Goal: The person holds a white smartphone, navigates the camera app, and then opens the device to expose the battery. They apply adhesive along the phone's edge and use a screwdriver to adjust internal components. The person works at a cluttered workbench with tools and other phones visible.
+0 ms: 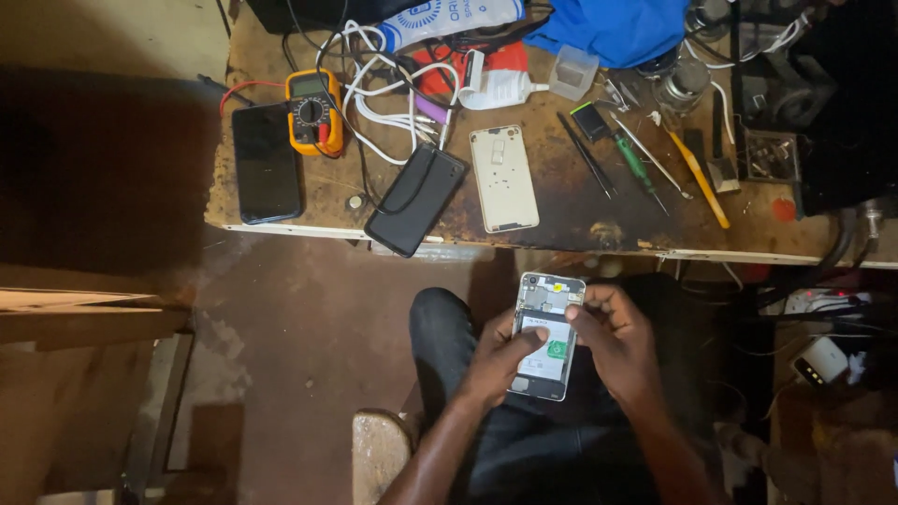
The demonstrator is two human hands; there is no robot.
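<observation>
Opened smartphone (546, 337), back cover off, battery and upper circuit board exposed; held over the lap, below the edge of the workbench (580, 210). Left hand (496, 360) grips the phone's left side and underside, thumb laid across the battery face. Right hand (613, 341) clasps the right edge, fingers curled in toward the upper part of the battery; whether a tool or small part sits between those fingertips cannot be told. Detached white back cover (503, 178) lies inner face up on the bench, well apart from the phone. Judged state of work: opening is done, internals are being handled, closing up not yet begun. Also on the bench: two dark phones, one at the left end (267, 162), one tilted near the front edge (416, 198); yellow multimeter (313, 110); white cables (374, 98); green-handled screwdriver (634, 159); yellow-handled tool (700, 180); black tweezers (587, 155); blue cloth (617, 28).
</observation>
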